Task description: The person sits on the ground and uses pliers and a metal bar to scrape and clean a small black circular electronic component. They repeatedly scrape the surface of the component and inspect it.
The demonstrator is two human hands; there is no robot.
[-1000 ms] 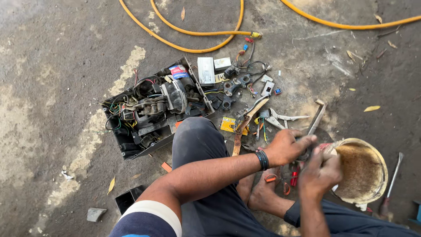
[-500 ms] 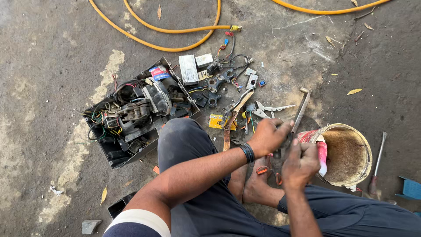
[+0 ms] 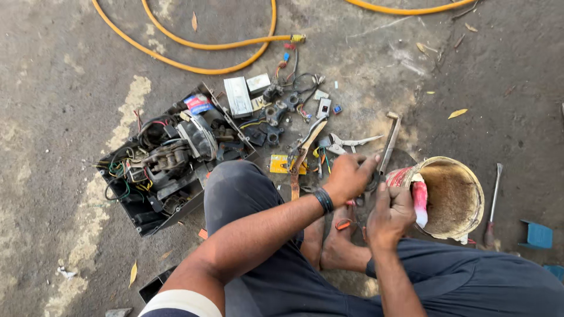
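I sit on the ground with both hands together in front of my bare feet. My left hand, with a black band on its wrist, is closed over a small dark part. My right hand presses against the same part from below, fingers curled. Most of the part is hidden by the fingers. A wooden-handled hammer lies just beyond the hands. A rusty round bucket stands right of them, with a red and white rag draped over its rim.
A black open casing full of wires and metal parts lies to the left. Pliers, small switches and connectors are scattered ahead. A yellow hose loops across the far ground. A screwdriver and a blue piece lie right.
The view has shifted a little. Both hands stay together by the bucket, with the left hand slightly higher over the part.
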